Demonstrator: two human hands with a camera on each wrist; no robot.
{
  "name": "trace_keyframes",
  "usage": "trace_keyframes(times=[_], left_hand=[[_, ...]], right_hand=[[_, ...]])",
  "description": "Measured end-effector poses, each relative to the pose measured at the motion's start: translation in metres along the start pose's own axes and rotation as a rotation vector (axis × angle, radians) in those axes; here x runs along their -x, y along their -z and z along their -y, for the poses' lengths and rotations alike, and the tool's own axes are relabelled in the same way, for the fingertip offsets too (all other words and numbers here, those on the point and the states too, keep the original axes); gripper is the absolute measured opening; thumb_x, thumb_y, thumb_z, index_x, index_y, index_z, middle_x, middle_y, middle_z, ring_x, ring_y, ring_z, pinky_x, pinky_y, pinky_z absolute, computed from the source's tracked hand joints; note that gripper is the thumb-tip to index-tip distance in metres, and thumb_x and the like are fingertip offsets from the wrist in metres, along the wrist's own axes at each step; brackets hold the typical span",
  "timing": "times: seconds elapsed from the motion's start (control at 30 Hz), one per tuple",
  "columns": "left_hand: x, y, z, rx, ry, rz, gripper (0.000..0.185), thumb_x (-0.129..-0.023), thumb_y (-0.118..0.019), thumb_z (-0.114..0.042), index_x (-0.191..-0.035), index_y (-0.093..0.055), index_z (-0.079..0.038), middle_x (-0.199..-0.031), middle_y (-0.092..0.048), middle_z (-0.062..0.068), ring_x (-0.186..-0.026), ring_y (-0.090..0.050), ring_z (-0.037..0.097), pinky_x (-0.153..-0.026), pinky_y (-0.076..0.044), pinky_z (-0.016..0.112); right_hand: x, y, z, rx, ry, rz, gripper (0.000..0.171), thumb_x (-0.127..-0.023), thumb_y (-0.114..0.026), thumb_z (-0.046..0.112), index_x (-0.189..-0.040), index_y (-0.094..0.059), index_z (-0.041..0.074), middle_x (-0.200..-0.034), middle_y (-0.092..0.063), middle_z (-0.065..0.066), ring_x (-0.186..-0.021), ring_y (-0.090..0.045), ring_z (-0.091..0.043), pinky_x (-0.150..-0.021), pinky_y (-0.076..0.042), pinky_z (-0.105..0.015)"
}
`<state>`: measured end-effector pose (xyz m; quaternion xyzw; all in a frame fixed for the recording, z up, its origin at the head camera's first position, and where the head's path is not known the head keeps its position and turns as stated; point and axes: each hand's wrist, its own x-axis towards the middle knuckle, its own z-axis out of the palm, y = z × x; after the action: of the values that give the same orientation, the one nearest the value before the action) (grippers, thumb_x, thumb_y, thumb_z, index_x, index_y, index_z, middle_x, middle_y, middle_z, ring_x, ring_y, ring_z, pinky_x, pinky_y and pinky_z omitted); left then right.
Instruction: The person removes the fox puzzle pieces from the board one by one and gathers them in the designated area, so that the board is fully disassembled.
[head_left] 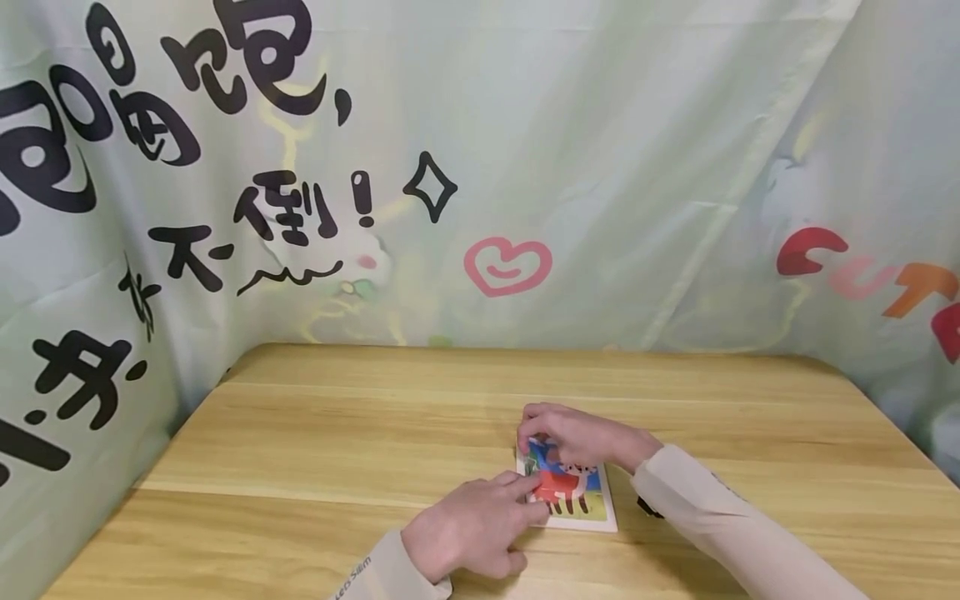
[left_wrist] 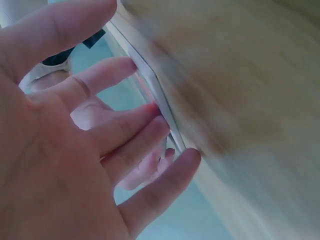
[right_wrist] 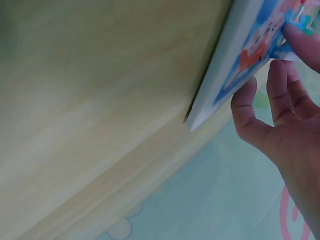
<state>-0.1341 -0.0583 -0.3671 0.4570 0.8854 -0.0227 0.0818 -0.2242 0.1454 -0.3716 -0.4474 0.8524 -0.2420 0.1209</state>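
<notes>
A light wooden table [head_left: 315,433] carries 1 colourful picture board [head_left: 581,500] lying flat.

The head camera looks forward and down from above the near edge of the worktop [head_left: 315,433], taking in the whole surface and the printed curtain [head_left: 600,167] behind, with both hands meeting just below centre, toward 5 o'clock. The left wrist camera sits right against the left hand [left_wrist: 65,150], facing along its fingers [left_wrist: 125,130] (very near, blurred). The right wrist camera looks past the right hand [right_wrist: 285,125]. All three views share the picture board [head_left: 573,492] and the worktop.
</notes>
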Motion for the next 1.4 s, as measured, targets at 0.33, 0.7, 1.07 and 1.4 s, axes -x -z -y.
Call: trace_keyframes(times=[0.33, 0.7, 1.07, 1.4], left_hand=[[-0.002, 0.002, -0.006, -0.025, 0.042, 0.028, 0.039, -0.084, -0.078, -0.043, -0.118, -0.063, -0.03, -0.154, -0.045, 0.003, -0.134, -0.046, 0.013, -0.092, -0.052, 0.03], [-0.002, 0.004, -0.004, -0.025, 0.048, 0.037, 0.04, -0.085, -0.077, -0.044, -0.12, -0.063, -0.031, -0.154, -0.045, 0.002, -0.135, -0.045, 0.012, -0.093, -0.052, 0.029], [-0.002, 0.002, -0.006, -0.02, 0.05, 0.062, 0.039, -0.087, -0.075, -0.047, -0.121, -0.064, -0.031, -0.155, -0.044, 0.002, -0.134, -0.045, 0.012, -0.093, -0.052, 0.031], [-0.002, 0.004, -0.004, -0.055, 0.031, 0.036, 0.041, -0.087, -0.075, -0.051, -0.123, -0.065, -0.033, -0.154, -0.045, 0.0, -0.128, -0.047, 0.009, -0.091, -0.052, 0.028]], right_hand=[[0.018, 0.008, -0.005, -0.117, 0.066, -0.065, 0.025, -0.084, -0.066, -0.017, -0.087, -0.068, 0.008, -0.094, -0.064, 0.001, -0.084, -0.055, -0.008, -0.076, -0.055, -0.026], [0.028, 0.009, -0.007, 0.011, 0.017, -0.081, 0.027, -0.082, -0.078, -0.008, -0.076, -0.064, 0.015, -0.105, -0.065, -0.001, -0.093, -0.058, -0.012, -0.08, -0.055, -0.031], [0.024, 0.001, -0.006, -0.032, -0.022, -0.101, 0.022, -0.086, -0.073, -0.007, -0.082, -0.067, 0.014, -0.091, -0.062, 0.007, -0.081, -0.054, -0.007, -0.072, -0.053, -0.026], [0.009, -0.001, 0.002, 0.114, 0.014, -0.05, 0.025, -0.08, -0.075, -0.004, -0.1, -0.075, 0.01, -0.103, -0.061, 0.006, -0.09, -0.056, -0.011, -0.083, -0.054, -0.029]])
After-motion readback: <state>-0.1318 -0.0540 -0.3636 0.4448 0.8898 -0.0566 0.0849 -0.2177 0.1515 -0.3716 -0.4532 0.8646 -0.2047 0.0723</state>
